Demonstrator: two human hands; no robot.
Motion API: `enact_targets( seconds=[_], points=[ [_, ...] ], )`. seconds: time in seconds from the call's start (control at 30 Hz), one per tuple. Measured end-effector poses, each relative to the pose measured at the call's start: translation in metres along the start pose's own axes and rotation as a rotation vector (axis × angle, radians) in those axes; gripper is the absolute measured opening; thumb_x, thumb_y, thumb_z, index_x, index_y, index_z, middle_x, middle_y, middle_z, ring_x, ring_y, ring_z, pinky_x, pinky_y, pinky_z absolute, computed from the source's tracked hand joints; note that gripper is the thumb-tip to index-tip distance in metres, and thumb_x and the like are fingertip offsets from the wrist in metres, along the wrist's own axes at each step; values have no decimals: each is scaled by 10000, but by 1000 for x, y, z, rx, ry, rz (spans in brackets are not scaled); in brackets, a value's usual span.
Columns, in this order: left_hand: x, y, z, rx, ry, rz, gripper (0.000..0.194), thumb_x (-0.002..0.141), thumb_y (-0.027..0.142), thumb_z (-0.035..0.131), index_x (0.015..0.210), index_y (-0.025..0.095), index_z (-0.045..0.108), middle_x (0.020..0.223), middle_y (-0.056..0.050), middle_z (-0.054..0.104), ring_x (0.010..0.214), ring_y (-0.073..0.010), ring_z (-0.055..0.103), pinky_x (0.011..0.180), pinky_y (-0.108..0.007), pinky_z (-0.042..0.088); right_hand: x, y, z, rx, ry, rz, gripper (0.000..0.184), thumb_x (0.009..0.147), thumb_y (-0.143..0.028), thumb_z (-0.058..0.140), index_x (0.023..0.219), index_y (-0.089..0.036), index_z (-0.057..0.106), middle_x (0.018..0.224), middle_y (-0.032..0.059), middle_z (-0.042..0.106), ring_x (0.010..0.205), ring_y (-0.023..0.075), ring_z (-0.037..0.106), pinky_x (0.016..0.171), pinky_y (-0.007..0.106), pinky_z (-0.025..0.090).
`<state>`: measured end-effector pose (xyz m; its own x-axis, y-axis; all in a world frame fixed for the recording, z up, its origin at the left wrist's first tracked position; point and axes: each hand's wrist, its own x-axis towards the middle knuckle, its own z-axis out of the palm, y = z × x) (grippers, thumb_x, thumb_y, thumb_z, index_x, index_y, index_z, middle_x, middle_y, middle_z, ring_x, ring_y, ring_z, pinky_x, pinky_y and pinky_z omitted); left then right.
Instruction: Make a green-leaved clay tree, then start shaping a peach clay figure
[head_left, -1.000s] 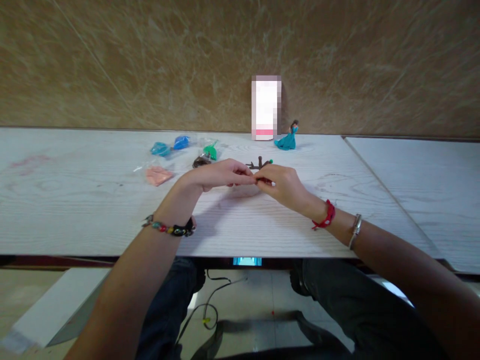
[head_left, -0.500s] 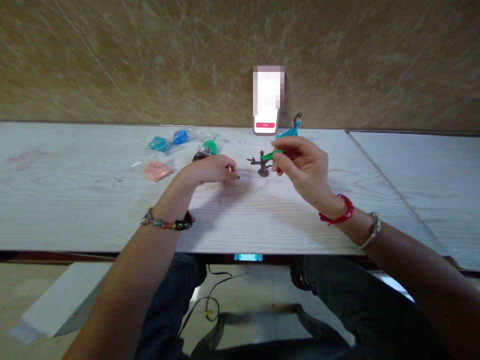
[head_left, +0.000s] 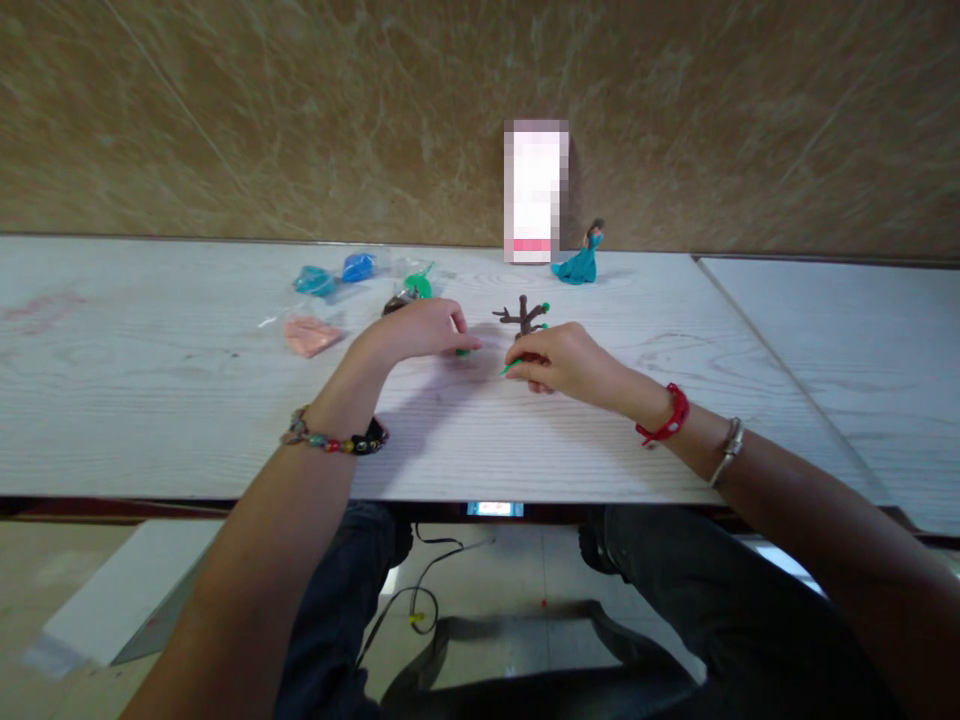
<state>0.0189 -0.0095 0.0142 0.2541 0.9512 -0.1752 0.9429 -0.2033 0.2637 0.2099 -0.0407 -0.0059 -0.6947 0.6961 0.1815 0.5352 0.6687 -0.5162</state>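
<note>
A small brown clay tree (head_left: pixel 523 312) stands upright on the table, with dabs of green on the tips of its right branches. Its base is hidden behind my right hand (head_left: pixel 562 358), which is closed just in front of it. Between that thumb and fingers is a thin piece of green clay (head_left: pixel 511 368), its end pointing left. To the left of the tree, my left hand (head_left: pixel 429 330) is held low with fingers bent together. Another bit of green clay (head_left: pixel 466 352) shows under its fingertips.
Bags of clay lie on the left: teal (head_left: pixel 315 281), blue (head_left: pixel 358 267), peach (head_left: pixel 312 336), green (head_left: pixel 418 286) and dark brown (head_left: pixel 397 300), the last partly behind my left hand. A phone (head_left: pixel 534 190) leans on the wall. Beside it stands a figurine in a teal dress (head_left: pixel 579 264).
My right hand has come down and left, from the tree's right side to its front, still pinching green clay. Green tips on the branches now show. More green shows under my left fingers.
</note>
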Motion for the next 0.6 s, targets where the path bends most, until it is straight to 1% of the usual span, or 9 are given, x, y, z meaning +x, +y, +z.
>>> enact_targets(
  seconds=[0.03,0.1,0.17,0.2,0.3,0.37,0.47,0.53,0.6],
  points=[
    [0,0,0,-14,62,4,295,662,436,541,762,164,595,654,-23,619,629,-150,534,560,-234,351,0,0,-1,-28,-65,-9,205,825,-232,492,782,-102,644,482,-31,524,449,49,454,534,195,345],
    [0,0,1,-43,243,8,278,697,427,517,769,169,590,644,-24,607,611,-143,523,555,-236,349,-2,2,-4,-93,-146,-64,244,843,-238,458,757,-104,643,527,-12,548,477,56,466,544,199,347],
    [0,2,2,-60,426,-1,251,717,404,508,778,174,587,636,-25,597,594,-139,508,552,-241,347,-5,4,-7,-124,-157,-122,231,844,-226,448,795,-113,643,612,8,587,542,68,493,572,203,357],
    [-1,3,2,-62,490,-8,239,723,394,507,777,176,587,633,-27,593,587,-138,501,551,-244,346,-7,5,-8,-129,-147,-133,220,845,-208,438,844,-119,640,657,13,603,567,71,502,587,204,363],
    [-1,6,4,-72,571,-8,213,737,375,506,762,179,586,623,-27,584,576,-132,484,544,-246,342,-14,10,-13,-170,-135,-122,236,834,-130,415,959,-141,615,760,22,630,606,74,517,622,211,375],
    [0,6,4,-78,597,9,201,744,365,502,747,180,581,617,-22,579,569,-124,476,536,-241,335,-21,15,-17,-240,-166,-115,221,827,-121,418,905,-149,623,773,28,633,625,87,524,623,221,372],
    [0,7,5,-45,631,14,198,760,351,482,736,181,578,626,-23,581,561,-120,472,524,-240,321,-32,23,-24,-339,-223,-33,207,842,-216,437,761,-155,618,697,28,620,613,112,526,586,237,357],
    [-1,9,5,8,680,-2,209,781,337,449,745,179,582,647,-33,591,571,-127,480,525,-248,312,-39,29,-29,-368,-229,29,195,828,-267,476,731,-163,609,694,26,617,624,123,532,583,242,353],
    [-4,15,4,56,752,-22,226,800,326,419,759,178,585,674,-44,601,595,-139,494,533,-257,306,-44,36,-31,-345,-210,31,150,804,-268,517,738,-166,605,728,23,616,661,126,539,610,240,365]
  ],
)
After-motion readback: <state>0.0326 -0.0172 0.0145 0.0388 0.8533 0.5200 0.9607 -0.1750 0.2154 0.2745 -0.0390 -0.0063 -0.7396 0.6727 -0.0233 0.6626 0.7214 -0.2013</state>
